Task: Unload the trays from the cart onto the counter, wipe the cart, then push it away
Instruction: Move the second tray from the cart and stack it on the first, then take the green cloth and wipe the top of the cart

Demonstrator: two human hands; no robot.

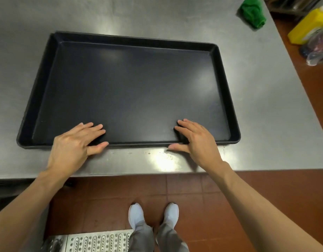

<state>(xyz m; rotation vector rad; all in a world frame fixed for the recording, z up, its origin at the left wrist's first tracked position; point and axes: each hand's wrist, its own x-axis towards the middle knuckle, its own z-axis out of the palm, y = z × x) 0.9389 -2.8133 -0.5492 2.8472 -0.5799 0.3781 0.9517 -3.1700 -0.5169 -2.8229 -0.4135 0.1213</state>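
Observation:
A large black tray (131, 88) lies flat on the steel counter (262, 110). A second rim shows along its left and near edges, so it seems to sit on another tray. My left hand (75, 144) holds the near rim left of centre, fingers inside the tray and thumb along the outer edge. My right hand (197, 140) holds the same rim right of centre in the same way. A crumpled green cloth (252, 12) rests on the counter's far right corner. The cart is out of view.
The counter's near edge runs just in front of my feet (153, 213) on red floor tiles. A perforated metal floor grate (95, 240) lies at the bottom left. Off the counter's right side sit a yellow box (310, 24) and plastic bags (319, 50).

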